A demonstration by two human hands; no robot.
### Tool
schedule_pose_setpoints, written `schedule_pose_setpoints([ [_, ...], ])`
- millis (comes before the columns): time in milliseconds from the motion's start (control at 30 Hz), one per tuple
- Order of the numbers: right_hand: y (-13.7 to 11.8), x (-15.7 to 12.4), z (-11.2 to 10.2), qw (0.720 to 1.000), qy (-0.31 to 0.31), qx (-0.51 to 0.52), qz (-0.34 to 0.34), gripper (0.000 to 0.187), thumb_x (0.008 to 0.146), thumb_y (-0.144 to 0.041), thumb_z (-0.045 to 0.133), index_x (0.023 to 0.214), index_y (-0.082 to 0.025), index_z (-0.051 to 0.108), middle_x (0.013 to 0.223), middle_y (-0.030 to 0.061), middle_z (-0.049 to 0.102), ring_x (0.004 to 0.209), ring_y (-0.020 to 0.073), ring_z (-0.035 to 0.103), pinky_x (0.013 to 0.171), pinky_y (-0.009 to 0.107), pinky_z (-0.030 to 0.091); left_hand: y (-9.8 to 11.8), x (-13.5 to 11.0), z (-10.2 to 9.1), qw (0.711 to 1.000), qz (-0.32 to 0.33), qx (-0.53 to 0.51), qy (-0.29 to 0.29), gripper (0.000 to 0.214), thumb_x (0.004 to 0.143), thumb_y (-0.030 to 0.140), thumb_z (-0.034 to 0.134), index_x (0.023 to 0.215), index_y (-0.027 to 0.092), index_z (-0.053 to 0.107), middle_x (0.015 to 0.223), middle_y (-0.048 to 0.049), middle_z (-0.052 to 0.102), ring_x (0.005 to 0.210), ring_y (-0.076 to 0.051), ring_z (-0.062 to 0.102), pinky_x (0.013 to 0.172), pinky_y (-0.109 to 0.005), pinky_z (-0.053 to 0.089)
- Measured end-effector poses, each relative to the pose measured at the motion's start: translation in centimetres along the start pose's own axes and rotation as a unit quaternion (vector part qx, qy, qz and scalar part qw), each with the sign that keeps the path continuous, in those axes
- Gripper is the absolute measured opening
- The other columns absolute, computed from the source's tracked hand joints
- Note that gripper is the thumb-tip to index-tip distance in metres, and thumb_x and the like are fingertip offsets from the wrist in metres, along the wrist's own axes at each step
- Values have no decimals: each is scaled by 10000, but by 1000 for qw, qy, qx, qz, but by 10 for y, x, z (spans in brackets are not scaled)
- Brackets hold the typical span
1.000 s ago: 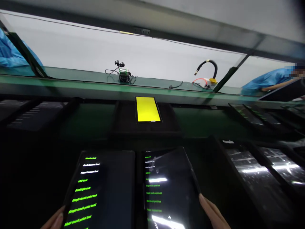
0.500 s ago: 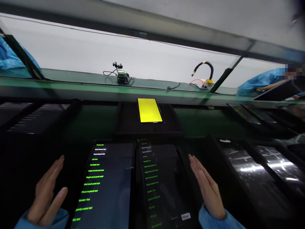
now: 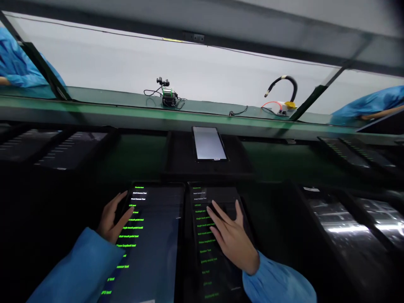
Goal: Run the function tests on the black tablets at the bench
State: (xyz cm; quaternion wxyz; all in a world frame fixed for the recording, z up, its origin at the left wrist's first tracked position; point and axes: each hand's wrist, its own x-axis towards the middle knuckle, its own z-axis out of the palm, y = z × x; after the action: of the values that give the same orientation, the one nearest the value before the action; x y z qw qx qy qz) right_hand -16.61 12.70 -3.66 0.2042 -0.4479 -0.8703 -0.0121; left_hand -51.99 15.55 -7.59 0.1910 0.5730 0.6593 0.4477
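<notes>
Two tablets lie side by side in front of me, both showing lists of test names in green and white. At the left edge of the left tablet (image 3: pixel 154 240) is my left hand (image 3: pixel 115 216), fingers apart, its thumb over the list near the upper lines. My right hand (image 3: pixel 232 233) is spread over the right tablet (image 3: pixel 217 277), fingertips over the upper part of its dimmer screen; whether they touch the glass I cannot tell. Neither hand holds anything. Blue sleeves cover both wrists.
A tablet with a pale screen (image 3: pixel 209 144) lies on a black tray (image 3: pixel 176 164) beyond. More tablets lie at right (image 3: pixel 344 235) and far left (image 3: pixel 71 149). A shelf (image 3: pixel 126 99) behind carries a small device (image 3: pixel 169 97) and a curved black hose (image 3: pixel 292 82). Co-workers' blue sleeves show at both sides.
My left hand has moved right to the left tablet's edge. The right hand has come in over the right tablet. The far tablet's screen has turned from yellow to pale white.
</notes>
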Motion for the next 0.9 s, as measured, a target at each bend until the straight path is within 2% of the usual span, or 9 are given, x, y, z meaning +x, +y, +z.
schedule_pose_setpoints([
  [67, 5, -6, 0, 998, 50, 4, 23, 525, 963, -222, 404, 1462, -273, 247, 1358, 23, 536, 1276, 230, 477, 1171, 564, -71, -2, 0, -1, 1000, 3, 5, -1, 499, 865, 539, 514, 1300, 300, 462, 1364, -53, 469, 1306, -270, 394, 1158, -528, 269],
  [200, 23, -28, -8, 982, 150, 38, 104, 435, 951, -209, 393, 1373, -316, 413, 1274, -8, 610, 1235, 241, 520, 1155, 544, 157, -6, 2, -3, 998, 45, 43, -23, 490, 887, 514, 477, 1330, 310, 425, 1406, -35, 436, 1331, -257, 356, 1157, -505, 261],
  [300, 35, -49, -11, 980, 139, 43, 133, 421, 957, -256, 392, 1371, -324, 426, 1315, -13, 579, 1265, 240, 488, 1137, 517, 231, -7, 3, 0, 994, 70, 77, -35, 500, 903, 490, 452, 1366, 311, 384, 1443, -44, 391, 1343, -264, 330, 1145, -521, 264],
  [367, 36, -63, -12, 973, 118, 48, 192, 420, 963, -341, 387, 1382, -333, 413, 1367, -11, 533, 1294, 258, 453, 1126, 546, 252, -6, 3, 1, 992, 78, 92, -36, 506, 910, 480, 448, 1374, 290, 377, 1434, -66, 395, 1337, -269, 333, 1136, -523, 276],
  [467, 27, -82, -11, 927, 83, 113, 347, 507, 938, -504, 376, 1416, -339, 357, 1438, -5, 448, 1337, 297, 383, 1097, 567, 319, -4, 1, 1, 991, 90, 94, -34, 469, 932, 453, 426, 1369, 289, 376, 1413, -52, 419, 1339, -242, 334, 1138, -476, 294],
  [533, 18, -94, -8, 890, 58, 171, 419, 568, 929, -546, 353, 1455, -347, 271, 1490, -16, 370, 1359, 298, 345, 1100, 556, 337, -4, 1, -1, 991, 98, 88, -33, 432, 954, 415, 392, 1363, 276, 378, 1407, -37, 432, 1351, -230, 322, 1142, -446, 294],
  [600, 7, -106, -5, 885, 36, 200, 419, 591, 941, -520, 345, 1482, -362, 165, 1537, -29, 278, 1389, 289, 291, 1115, 556, 320, -6, 2, -3, 989, 110, 90, -35, 421, 958, 393, 394, 1349, 237, 397, 1400, -50, 442, 1354, -240, 321, 1148, -450, 277],
  [733, -12, -128, 0, 928, -16, 132, 349, 712, 918, -504, 445, 1498, -336, 69, 1566, 20, 199, 1427, 319, 177, 1059, 572, 390, -15, 8, -5, 984, 140, 103, -44, 459, 925, 441, 449, 1314, 198, 443, 1372, -101, 472, 1333, -289, 359, 1136, -534, 275],
  [900, -26, -138, -2, 921, -11, 73, 382, 770, 875, -536, 485, 1498, -308, 94, 1554, 59, 216, 1408, 338, 229, 1037, 587, 405, -16, 6, -5, 984, 142, 102, -44, 467, 924, 437, 452, 1333, 212, 419, 1390, -113, 457, 1358, -283, 333, 1136, -551, 284],
])
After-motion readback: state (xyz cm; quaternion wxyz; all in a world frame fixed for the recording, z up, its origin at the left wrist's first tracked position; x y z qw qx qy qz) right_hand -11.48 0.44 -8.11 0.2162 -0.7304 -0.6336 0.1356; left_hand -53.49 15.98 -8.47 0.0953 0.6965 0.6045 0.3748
